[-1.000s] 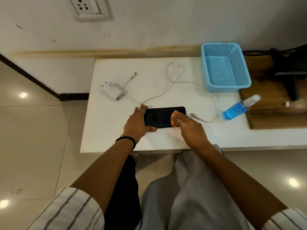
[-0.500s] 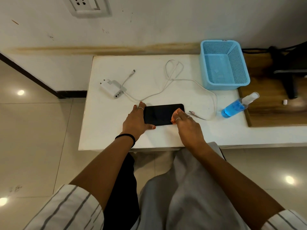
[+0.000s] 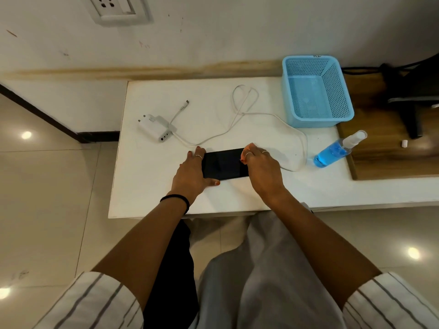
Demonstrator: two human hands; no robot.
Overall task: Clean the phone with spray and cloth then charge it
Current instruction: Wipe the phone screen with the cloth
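Observation:
A black phone [image 3: 224, 163] lies screen up near the front of the white table [image 3: 147, 181]. My left hand [image 3: 193, 170] holds its left end, fingers along the far edge and thumb at the near edge. My right hand [image 3: 260, 166] covers the phone's right end and presses a small orange cloth [image 3: 247, 148] on it; only a bit of the cloth shows under the fingers. A spray bottle [image 3: 337, 150] with blue liquid lies on its side at the right. A white charger [image 3: 155, 128] with a white cable [image 3: 240, 115] lies behind the phone.
A light blue plastic basket [image 3: 317, 91] stands at the back right of the table. A wall socket [image 3: 116, 8] is on the wall above. A wooden surface [image 3: 389, 148] with a dark stand adjoins on the right. Tiled floor lies to the left.
My right hand with the orange cloth has slid along the phone's right end towards its far edge. My left hand has stayed on the left end.

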